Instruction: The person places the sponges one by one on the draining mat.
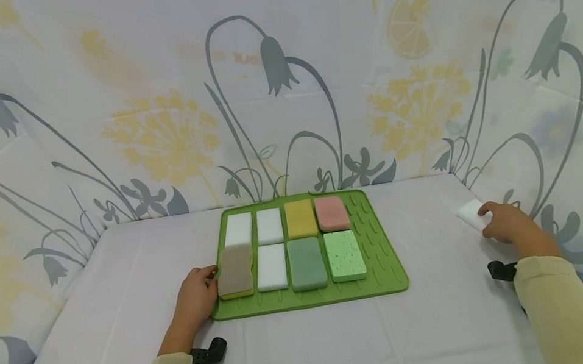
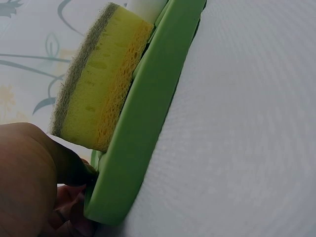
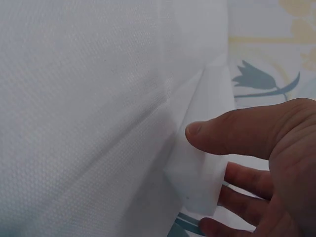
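Note:
A green drying mat (image 1: 387, 280) with a raised rim lies on the table, bearing sponges in two rows. My left hand (image 1: 197, 293) pinches the mat's left edge, the thumb beside a yellow sponge with a grey-brown scouring top (image 2: 94, 79). Far to the right, my right hand (image 1: 509, 224) holds a white sponge block (image 3: 200, 153) between thumb and fingers, at the table's right side. On the mat also sit several white blocks (image 1: 271, 267), a yellow sponge (image 1: 300, 219), a pink one (image 1: 332, 213), a dark green one (image 1: 307, 264) and a speckled light green one (image 1: 345, 256).
White cloth covers the table (image 1: 314, 351). A patterned curtain (image 1: 283, 115) with grey and yellow flowers hangs behind it and along both sides. The mat's right strip shows bare ridges. A black wrist camera (image 1: 211, 351) is strapped to the left wrist.

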A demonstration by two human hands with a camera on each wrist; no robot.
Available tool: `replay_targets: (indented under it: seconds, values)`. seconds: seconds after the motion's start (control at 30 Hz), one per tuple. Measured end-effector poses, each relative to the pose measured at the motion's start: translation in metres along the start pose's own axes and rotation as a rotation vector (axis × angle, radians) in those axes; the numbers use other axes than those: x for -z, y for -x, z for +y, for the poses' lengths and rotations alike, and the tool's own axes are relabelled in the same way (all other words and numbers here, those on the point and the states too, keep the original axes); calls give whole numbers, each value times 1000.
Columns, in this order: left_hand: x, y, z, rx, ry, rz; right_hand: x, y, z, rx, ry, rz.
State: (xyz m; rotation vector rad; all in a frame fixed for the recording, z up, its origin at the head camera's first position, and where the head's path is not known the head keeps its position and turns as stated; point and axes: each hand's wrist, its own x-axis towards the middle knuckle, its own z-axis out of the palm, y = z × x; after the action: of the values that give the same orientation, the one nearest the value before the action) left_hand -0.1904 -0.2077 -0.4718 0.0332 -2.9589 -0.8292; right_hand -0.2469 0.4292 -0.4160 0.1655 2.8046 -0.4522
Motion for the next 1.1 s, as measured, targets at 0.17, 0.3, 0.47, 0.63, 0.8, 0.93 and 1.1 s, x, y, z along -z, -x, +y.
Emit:
replay_targets:
  seconds: [0.17,0.3,0.47,0.63,0.8,0.93,1.1]
  values:
    - [0,0,0,-6,6,7,-3,0,3,31,30,25]
    - [-1,-1,0,-15,6,11,-5,1,4,35,48,50]
    - [-1,-1,1,-18,2,10,-9,2,3,35,55,81]
    - [1,0,1,-2,9,-1,-13,5,-2,92,78,128]
    - [1,2,2,-6,11,1,-15,8,-12,127,98,153]
    - [1,3,2,-20,11,10,-18,9,-21,143,109,175]
    - [2,3,2,-31,11,14,-20,9,-30,151,102,173]
